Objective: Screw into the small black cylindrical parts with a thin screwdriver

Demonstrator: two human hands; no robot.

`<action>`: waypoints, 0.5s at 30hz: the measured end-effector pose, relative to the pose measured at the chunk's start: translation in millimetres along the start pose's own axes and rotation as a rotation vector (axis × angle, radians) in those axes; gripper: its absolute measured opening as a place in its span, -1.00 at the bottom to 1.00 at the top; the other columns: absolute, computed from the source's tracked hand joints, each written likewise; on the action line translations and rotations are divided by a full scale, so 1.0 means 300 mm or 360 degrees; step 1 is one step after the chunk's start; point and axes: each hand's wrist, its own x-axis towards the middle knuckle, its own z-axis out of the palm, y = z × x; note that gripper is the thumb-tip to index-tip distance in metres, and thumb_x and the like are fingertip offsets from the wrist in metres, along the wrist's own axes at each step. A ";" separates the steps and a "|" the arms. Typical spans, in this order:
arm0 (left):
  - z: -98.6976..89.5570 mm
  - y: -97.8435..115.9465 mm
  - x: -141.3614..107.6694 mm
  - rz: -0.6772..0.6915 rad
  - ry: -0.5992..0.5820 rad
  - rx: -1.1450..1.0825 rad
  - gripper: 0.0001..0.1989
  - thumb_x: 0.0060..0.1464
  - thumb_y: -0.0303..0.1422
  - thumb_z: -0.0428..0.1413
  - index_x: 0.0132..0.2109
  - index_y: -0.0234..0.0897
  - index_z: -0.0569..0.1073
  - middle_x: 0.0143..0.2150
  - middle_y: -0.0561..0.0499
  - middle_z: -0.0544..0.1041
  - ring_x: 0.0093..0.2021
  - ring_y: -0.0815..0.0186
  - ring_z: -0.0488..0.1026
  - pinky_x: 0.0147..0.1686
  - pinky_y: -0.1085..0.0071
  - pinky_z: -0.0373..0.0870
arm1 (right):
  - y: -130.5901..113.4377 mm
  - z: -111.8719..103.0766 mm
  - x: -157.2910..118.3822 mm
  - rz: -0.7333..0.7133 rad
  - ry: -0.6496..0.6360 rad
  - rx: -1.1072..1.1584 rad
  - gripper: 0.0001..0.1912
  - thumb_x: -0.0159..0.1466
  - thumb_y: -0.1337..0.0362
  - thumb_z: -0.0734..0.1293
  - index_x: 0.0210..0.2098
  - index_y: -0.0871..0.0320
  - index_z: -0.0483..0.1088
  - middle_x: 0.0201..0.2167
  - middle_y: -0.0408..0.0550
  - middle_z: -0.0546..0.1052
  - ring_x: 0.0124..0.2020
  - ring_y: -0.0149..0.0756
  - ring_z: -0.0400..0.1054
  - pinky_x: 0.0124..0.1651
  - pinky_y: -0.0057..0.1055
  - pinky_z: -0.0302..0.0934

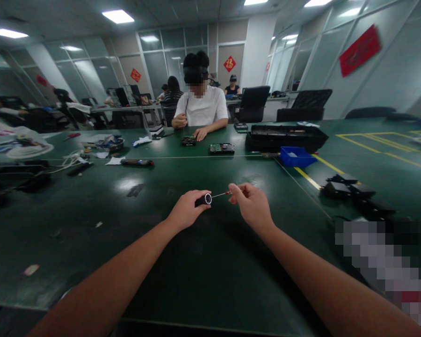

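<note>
Over the middle of the green table (143,262), my left hand (188,208) is closed on a small black cylindrical object (204,200) with a silvery ring at the end facing me. My right hand (253,206) pinches the reddish handle of a thin screwdriver (220,194). Its shaft points left, and the tip is at or very close to the cylinder's right side; whether they touch cannot be told. Both hands are raised a little above the tabletop.
Across the table a person (201,105) in a white shirt handles a hard drive (188,140). Another drive (221,148) lies nearer. A black tray (286,139), blue bin (296,157) and black blocks (349,187) stand right; a dark tool (136,162) and cables (68,161) lie left.
</note>
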 end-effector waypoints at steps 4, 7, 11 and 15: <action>0.000 -0.001 -0.002 0.0006 0.0032 -0.0017 -0.59 0.15 -0.36 0.25 0.16 -0.13 0.51 0.08 -0.02 0.57 0.10 0.14 0.46 0.16 0.18 0.33 | -0.013 -0.009 -0.009 -0.0065 -0.0019 -0.0111 -0.64 0.33 -0.05 0.31 -0.34 0.12 0.47 -0.49 -0.08 0.57 -0.45 -0.25 0.46 -0.32 -0.32 0.25; 0.000 0.000 -0.003 0.0003 0.0027 -0.0024 -0.59 0.16 -0.37 0.25 0.15 -0.13 0.51 0.08 -0.01 0.57 0.10 0.15 0.46 0.16 0.18 0.33 | -0.008 -0.001 -0.016 -0.0168 -0.0097 0.0028 -0.79 0.35 0.11 0.28 -0.20 0.11 0.45 -0.38 -0.08 0.59 -0.34 -0.25 0.49 -0.26 -0.34 0.28; 0.000 0.000 -0.003 0.0002 0.0030 -0.0030 -0.59 0.15 -0.38 0.25 0.15 -0.15 0.51 0.09 -0.02 0.57 0.11 0.15 0.46 0.16 0.17 0.34 | -0.005 0.003 -0.023 -0.0193 -0.0152 -0.0048 -0.70 0.41 0.05 0.19 -0.24 0.08 0.44 -0.51 -0.17 0.48 -0.46 -0.30 0.39 -0.35 -0.36 0.19; -0.001 0.000 -0.003 0.0007 0.0035 -0.0036 -0.60 0.15 -0.38 0.25 0.15 -0.14 0.51 0.09 -0.02 0.57 0.11 0.15 0.46 0.17 0.16 0.33 | -0.006 0.001 -0.024 -0.0211 -0.0105 -0.0154 -0.68 0.44 0.07 0.15 -0.21 0.08 0.45 -0.48 -0.15 0.46 -0.45 -0.30 0.35 -0.37 -0.35 0.14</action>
